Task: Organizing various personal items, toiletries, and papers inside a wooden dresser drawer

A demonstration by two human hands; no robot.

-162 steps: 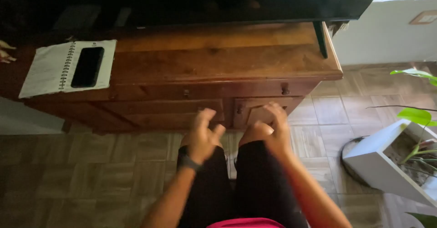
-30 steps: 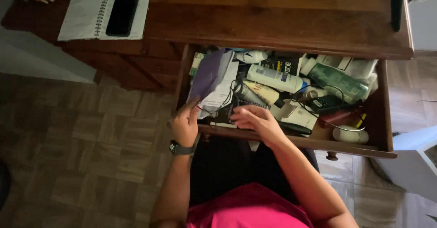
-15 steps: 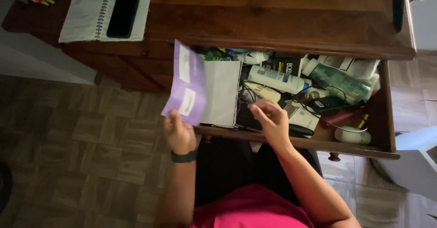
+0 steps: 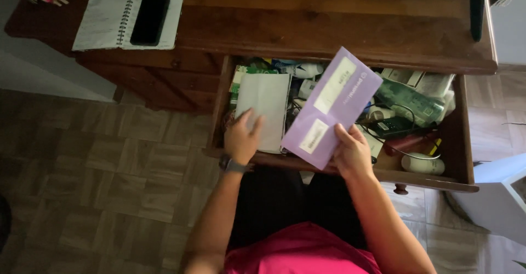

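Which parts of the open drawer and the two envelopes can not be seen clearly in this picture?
Head view only:
- Drawer contents behind the purple envelope: hidden by it.
- Lower edge of the white envelope: covered by the left hand.
- Purple envelope's bottom corner: hidden by the right hand.
- Small items at the drawer's right: too dim to identify.

Open dark wooden drawer crammed with clutter, right hand gripping a purple windowed paper envelope tilted above it, left hand resting on a white paper envelope, spiral notebook with black phone on the dresser top.
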